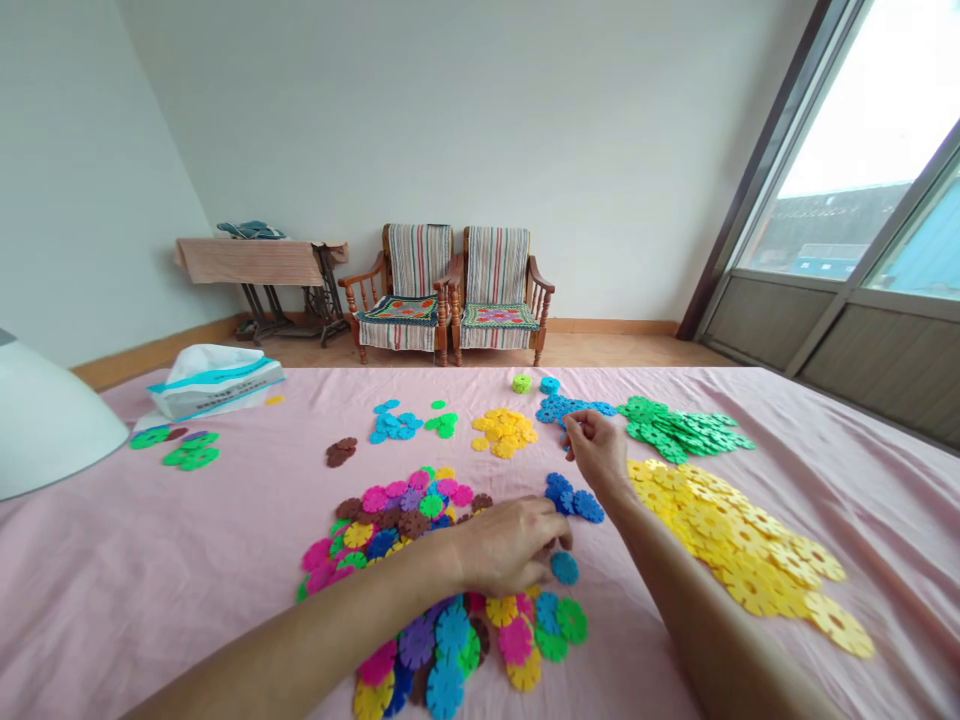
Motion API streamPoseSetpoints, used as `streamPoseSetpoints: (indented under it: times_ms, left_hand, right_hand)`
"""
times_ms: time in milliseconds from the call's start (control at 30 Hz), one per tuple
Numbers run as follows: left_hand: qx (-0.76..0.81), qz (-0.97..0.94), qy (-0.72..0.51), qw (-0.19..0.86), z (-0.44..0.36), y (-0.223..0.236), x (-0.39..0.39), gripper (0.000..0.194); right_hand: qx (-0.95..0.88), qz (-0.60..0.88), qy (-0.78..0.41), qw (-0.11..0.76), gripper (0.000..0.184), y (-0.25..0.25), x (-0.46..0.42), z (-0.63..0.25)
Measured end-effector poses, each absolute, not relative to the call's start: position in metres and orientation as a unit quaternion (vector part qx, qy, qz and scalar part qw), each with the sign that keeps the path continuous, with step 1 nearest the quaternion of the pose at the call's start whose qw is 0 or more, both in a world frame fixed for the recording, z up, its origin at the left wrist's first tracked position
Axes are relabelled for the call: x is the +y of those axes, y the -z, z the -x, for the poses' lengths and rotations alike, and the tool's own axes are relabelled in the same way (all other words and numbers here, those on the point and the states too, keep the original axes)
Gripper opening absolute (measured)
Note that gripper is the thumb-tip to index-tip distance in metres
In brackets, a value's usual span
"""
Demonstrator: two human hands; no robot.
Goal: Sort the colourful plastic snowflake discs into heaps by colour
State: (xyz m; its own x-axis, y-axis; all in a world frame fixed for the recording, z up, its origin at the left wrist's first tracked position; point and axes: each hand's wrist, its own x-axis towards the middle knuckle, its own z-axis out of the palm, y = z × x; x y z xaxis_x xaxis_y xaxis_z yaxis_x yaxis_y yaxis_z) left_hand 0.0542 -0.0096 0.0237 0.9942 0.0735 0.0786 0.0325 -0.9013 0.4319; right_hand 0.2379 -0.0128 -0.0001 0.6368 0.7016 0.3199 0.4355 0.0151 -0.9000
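My left hand (514,545) reaches over the right side of a mixed pile of notched plastic discs (416,640), its fingers curled downward. What lies under those fingers is hidden; a teal disc (565,568) rests on the cloth just to their right. Farther forward, my right hand (598,450) has its thumb and fingers closed in a pinch at the near edge of a blue disc pile (559,407). Anything in that pinch is too small to make out. Between the two hands lie several dark blue discs (574,498).
Green (679,430) and yellow discs (720,520) spread on the right of the pink cloth (247,560). Small yellow (504,432), light blue (395,426) and brown groups (341,452) lie farther back. A tissue pack (217,382) and a white rounded object (52,430) are left.
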Motion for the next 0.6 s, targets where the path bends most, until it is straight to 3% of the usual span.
streamPoseSetpoints:
  times_ms: [67, 267, 433, 533, 600]
  left_hand:
    - [0.034, -0.971, -0.041, 0.232, -0.056, -0.024, -0.010, 0.035]
    - [0.042, -0.973, -0.026, 0.225, -0.065, -0.023, -0.010, 0.028]
    - [0.059, -0.942, -0.018, 0.330, -0.056, -0.028, -0.004, 0.014]
    - [0.057, -0.925, 0.027, 0.376, -0.048, -0.033, -0.007, 0.020]
    - [0.067, -0.934, 0.046, 0.349, -0.046, -0.034, -0.014, 0.024]
  right_hand:
    - [-0.413, 0.691, -0.111, 0.582, 0.028, 0.000, -0.013, -0.236]
    - [-0.425, 0.691, -0.108, 0.574, 0.027, 0.000, -0.015, -0.233]
    - [-0.439, 0.688, -0.096, 0.570, 0.025, -0.001, -0.017, -0.231]
    - [-0.438, 0.691, -0.104, 0.566, 0.026, -0.001, -0.016, -0.231]
    - [-0.437, 0.693, -0.110, 0.564, 0.026, -0.001, -0.015, -0.231]
